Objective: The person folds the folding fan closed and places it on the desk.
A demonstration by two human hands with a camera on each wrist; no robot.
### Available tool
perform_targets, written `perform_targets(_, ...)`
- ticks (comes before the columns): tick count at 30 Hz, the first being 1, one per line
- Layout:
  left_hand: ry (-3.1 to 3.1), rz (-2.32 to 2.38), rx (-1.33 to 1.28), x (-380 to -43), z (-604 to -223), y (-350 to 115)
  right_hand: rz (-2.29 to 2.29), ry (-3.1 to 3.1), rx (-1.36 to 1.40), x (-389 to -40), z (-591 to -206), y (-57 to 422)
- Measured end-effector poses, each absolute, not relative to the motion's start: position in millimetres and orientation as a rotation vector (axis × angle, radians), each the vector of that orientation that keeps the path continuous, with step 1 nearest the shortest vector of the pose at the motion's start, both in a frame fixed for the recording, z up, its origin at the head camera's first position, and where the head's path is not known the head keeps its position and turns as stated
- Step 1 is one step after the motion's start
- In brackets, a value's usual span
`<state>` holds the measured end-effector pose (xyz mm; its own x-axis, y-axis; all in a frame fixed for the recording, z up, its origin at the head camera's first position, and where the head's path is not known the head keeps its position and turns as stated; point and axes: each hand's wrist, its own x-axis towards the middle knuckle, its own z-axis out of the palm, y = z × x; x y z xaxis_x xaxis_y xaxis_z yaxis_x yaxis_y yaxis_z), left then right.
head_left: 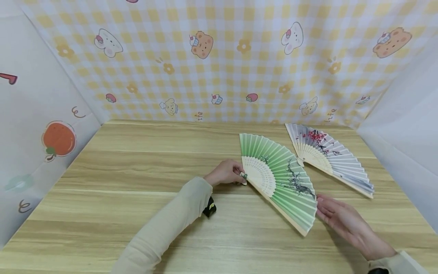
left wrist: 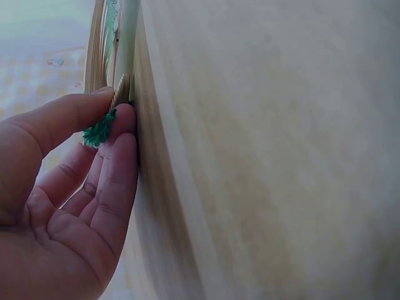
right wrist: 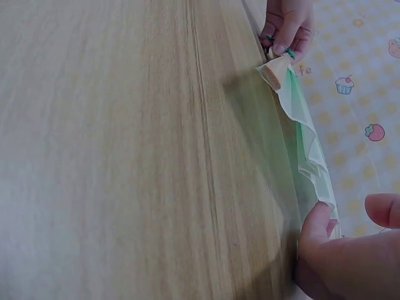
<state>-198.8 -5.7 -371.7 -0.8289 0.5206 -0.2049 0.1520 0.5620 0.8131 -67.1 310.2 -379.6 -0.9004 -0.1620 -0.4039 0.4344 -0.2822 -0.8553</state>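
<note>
A green folding fan (head_left: 291, 171), spread open with a dark branch painted on it, is held at its pivot end by my left hand (head_left: 226, 173). In the left wrist view, thumb and forefinger pinch the fan's sticks (left wrist: 98, 56) beside a green tassel (left wrist: 99, 130). My right hand (head_left: 345, 220) is at the fan's outer edge, its fingers touching the pleated rim (right wrist: 312, 162) while the thumb stands apart in the right wrist view. Behind lies a second spread fan (head_left: 342, 156), pale grey with red blossoms.
The wooden table (head_left: 130, 213) carries both fans. A checked cloth (head_left: 226, 76) with cartoon prints hangs along its back edge, and white cloth (head_left: 34, 114) hangs at the left side. A dark strap piece (head_left: 209, 208) shows under the left wrist.
</note>
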Motion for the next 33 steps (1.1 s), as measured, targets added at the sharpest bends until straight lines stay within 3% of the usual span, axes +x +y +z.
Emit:
perform_targets(11,2.384,1.167,0.555,-200,-373,-5,-2.145,1.69,0.188,-68,-385,313)
perform_targets(33,2.384,1.186,0.54,-198,-374,-4,-2.039,1.787,0.298,-63,-376,295)
